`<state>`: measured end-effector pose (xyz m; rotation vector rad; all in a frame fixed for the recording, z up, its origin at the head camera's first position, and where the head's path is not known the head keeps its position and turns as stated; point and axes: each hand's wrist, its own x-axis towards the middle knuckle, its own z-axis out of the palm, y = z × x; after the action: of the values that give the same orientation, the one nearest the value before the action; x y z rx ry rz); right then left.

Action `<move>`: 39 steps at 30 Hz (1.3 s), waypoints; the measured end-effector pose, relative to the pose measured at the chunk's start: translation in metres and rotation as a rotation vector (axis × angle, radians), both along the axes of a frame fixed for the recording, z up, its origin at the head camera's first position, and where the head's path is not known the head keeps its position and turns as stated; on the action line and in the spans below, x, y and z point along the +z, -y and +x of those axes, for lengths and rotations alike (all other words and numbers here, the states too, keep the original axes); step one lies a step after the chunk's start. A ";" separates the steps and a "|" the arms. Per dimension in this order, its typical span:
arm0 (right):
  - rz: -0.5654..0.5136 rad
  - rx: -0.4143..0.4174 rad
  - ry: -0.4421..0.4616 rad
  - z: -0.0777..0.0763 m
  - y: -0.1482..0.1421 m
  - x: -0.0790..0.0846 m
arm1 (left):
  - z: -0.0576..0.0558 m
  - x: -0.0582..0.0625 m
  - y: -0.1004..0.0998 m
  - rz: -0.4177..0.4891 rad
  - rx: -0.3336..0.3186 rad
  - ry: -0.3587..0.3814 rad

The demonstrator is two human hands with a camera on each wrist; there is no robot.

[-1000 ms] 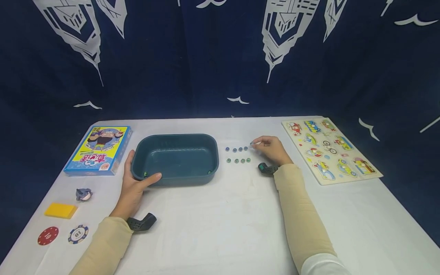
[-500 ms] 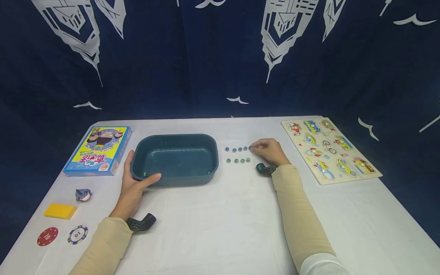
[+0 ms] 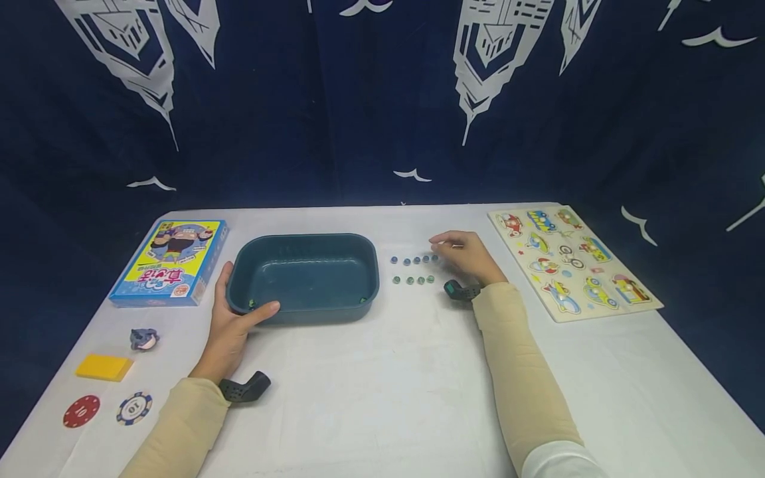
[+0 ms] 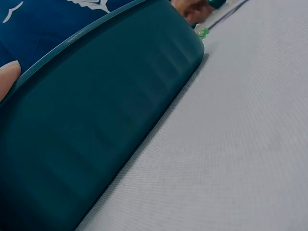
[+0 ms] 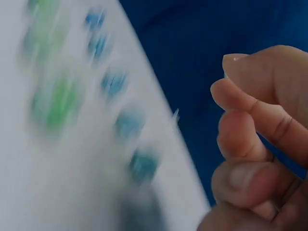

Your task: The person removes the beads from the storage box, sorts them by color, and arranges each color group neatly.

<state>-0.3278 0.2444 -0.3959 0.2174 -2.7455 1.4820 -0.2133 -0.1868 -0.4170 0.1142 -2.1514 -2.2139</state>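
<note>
My left hand (image 3: 226, 332) grips the near left corner of a dark teal plastic basin (image 3: 303, 275), its thumb over the front rim and the other fingers along the left side. Two small green pieces (image 3: 252, 303) show in the basin's near corners. To the basin's right, several blue glass marbles (image 3: 417, 260) form a row, with a row of green marbles (image 3: 421, 279) in front of it. My right hand (image 3: 469, 255) hovers over the right end of the blue row, nothing between thumb and forefinger. Close below it lies the end marble (image 5: 144, 164), a darker teal.
A boxed game (image 3: 167, 262) lies at the back left, and a picture puzzle board (image 3: 574, 262) at the right. Along the left edge are a small shark figure (image 3: 144, 339), a yellow block (image 3: 104, 367), a red chip (image 3: 81, 411) and a blue-white chip (image 3: 134, 408).
My right hand set a marble down at the right end of the blue row, let go of it and lifted slightly away. The left hand and basin stayed still.
</note>
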 end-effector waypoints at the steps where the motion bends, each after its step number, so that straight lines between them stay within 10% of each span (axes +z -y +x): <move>1: -0.024 0.034 -0.001 0.001 0.005 0.006 | 0.000 0.000 0.001 -0.001 0.001 0.000; 9: -0.135 0.354 -0.004 0.014 0.060 0.047 | 0.000 0.001 0.002 0.006 0.009 -0.007; 21: -0.096 0.723 0.015 0.040 0.147 0.052 | -0.003 -0.001 -0.001 0.030 -0.004 0.002; 39: 0.375 0.744 0.160 0.038 0.212 0.029 | -0.001 0.003 0.000 0.018 -0.004 0.030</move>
<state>-0.2894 0.0321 -0.3666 1.2938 -3.2330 1.0503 -0.2140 -0.1873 -0.4145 0.1450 -2.1491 -2.2481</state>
